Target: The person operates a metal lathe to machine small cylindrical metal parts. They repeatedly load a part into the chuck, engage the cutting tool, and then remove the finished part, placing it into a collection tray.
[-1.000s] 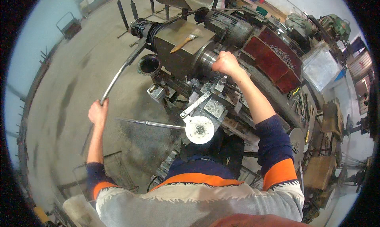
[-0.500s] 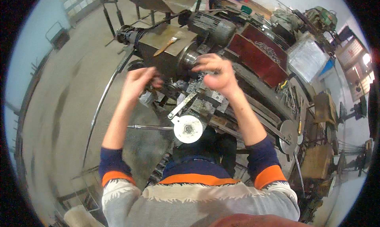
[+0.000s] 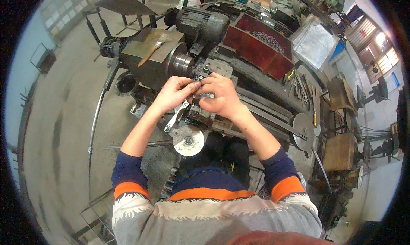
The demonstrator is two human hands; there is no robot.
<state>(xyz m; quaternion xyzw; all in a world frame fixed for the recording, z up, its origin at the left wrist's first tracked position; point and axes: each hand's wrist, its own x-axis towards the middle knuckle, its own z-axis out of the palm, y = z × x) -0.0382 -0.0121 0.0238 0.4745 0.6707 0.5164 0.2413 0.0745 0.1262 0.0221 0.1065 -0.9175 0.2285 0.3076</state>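
My left hand point(image 3: 176, 92) and my right hand point(image 3: 222, 95) meet over the carriage of a small lathe. Their fingertips are pinched together, closed on something small that the fingers hide. Just beyond them is the lathe's round metal chuck point(image 3: 183, 64), and a bolt point(image 3: 206, 68) stands upright on a metal block. A pale lever point(image 3: 175, 118) and a white round dial point(image 3: 188, 141) lie below my hands, toward my lap. On the headstock point(image 3: 132, 49) rests a wooden-handled brush point(image 3: 149, 54).
Behind the chuck sits a dark motor point(image 3: 204, 26). A red tray point(image 3: 255, 57) holding metal shavings stands to its right, beside a silvery sheet-covered box point(image 3: 314, 42). Several hand tools point(image 3: 301, 87) lie at the right, near a disc-shaped wheel point(image 3: 303, 129). A long rod point(image 3: 95, 112) slants at the left.
My hands have come together and lower, from apart on either side of the chuck to touching over the carriage. The view has shifted, so the lathe appears further left.
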